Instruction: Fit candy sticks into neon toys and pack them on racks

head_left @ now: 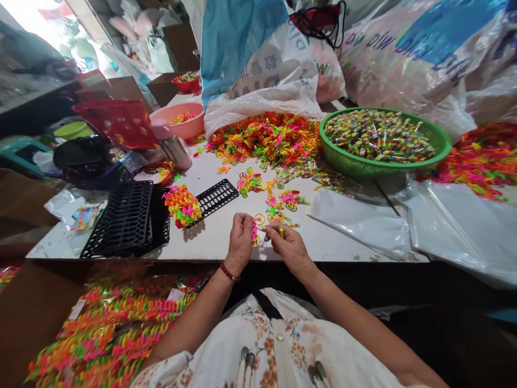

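My left hand (pixel 240 237) is closed in a pinch on small neon plastic rings (pixel 256 230), pink and orange, at the near edge of the white table (pixel 218 237). My right hand (pixel 285 243) is closed too, pinching a small yellow piece (pixel 281 232) right beside those rings. The two hands nearly touch. Just beyond them lie small clusters of neon rings (pixel 278 205). Farther back is a big heap of the same rings (pixel 270 137). A black plastic grid strip (pixel 214 198) half loaded with neon rings (pixel 182 205) lies to the left.
Stacked black grid trays (pixel 125 218) sit at the left. A green basket (pixel 383 141) of wrapped pieces stands back right, with clear plastic bags (pixel 444 226) in front of it. A pink bowl (pixel 183 119) and bottle (pixel 174 144) stand back left. Packed neon bags (pixel 113 323) fill a box below.
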The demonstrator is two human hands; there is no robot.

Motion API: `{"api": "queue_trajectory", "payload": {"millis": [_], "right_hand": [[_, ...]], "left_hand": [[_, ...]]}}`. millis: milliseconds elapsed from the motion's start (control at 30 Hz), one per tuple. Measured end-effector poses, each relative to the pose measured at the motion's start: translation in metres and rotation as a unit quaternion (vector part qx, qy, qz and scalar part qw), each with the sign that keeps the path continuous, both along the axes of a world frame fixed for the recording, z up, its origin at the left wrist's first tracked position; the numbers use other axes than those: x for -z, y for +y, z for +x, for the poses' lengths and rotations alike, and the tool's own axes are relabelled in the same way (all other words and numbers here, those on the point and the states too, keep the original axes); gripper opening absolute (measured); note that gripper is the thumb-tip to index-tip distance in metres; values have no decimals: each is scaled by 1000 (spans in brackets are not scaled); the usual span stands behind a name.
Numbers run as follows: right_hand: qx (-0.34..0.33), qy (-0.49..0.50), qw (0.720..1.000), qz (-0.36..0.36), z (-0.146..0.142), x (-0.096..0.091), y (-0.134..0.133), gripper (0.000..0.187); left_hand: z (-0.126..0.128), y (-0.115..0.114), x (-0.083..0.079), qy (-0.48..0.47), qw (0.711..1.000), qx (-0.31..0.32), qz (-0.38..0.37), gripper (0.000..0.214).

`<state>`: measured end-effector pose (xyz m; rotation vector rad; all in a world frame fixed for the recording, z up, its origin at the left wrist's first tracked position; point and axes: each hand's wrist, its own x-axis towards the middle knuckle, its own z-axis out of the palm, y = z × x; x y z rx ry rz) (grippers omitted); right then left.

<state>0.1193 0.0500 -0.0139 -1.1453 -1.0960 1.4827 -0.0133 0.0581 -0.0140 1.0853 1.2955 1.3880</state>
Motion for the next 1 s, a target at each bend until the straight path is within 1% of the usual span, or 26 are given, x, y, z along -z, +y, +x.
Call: {"api": "queue_trajectory", "payload": {"millis": [67,167,233,300,433,600,700,767,833,900,1000], "right_hand": [[6,-2,1000,1,0,1,0,38],[2,27,999,-37,1,-1,1,41],[-2,55,997,-62,2,-3,2,41],[-7,67,996,-66,4,-5,2,40],[-10,29,999,-45,9,-3,3,38],[-9,-20,1000,-16,14,3,6,38],[-28,-43,999,0,18,5,7,37],[-38,-61,997,10,20,5,8,35],[-50,-84,995,38,21,2,7,30],[-59,-114,988,83,22,-1,7,26],[-64,-159,975,139,24,-6,7,21]], "left_hand": [[3,-1,-1,-23,999,-19,-16,28],[8,-2,1,-62,996,-38,-47,28],[9,-3,4,-62,996,-29,-53,28],[10,-2,8,-54,997,-19,-51,28],[10,0,13,-54,997,-24,-57,28],[13,3,12,-62,996,-18,-68,29],[16,5,11,-100,990,-7,-103,32],[16,8,11,-106,987,9,-122,33],[15,10,11,-72,991,10,-115,32],[14,12,12,-9,996,-2,-88,31],[15,15,15,74,996,-7,-57,30]]}}
